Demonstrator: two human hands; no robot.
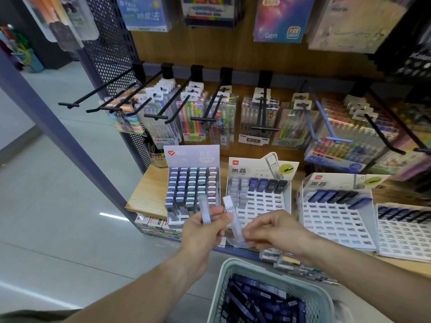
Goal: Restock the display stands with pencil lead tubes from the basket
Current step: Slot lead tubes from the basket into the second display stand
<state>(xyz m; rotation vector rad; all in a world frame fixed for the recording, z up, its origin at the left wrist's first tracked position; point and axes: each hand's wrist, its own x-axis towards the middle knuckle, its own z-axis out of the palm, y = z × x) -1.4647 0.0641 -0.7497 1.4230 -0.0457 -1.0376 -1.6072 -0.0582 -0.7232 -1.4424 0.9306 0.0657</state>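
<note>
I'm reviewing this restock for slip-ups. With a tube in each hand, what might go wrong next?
1. The left hand and right hand each pinch a pale tube only near its end, so one may slip.
2. The left stand looks full, while the middle stand has open slots; misplacing is possible.

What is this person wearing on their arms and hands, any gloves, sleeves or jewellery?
Nothing on either: the left hand and right hand are bare, without gloves, rings or a watch, and both forearms are uncovered up to the picture's edge. Only a bit of dark olive cloth shows at the bottom left corner.
</note>
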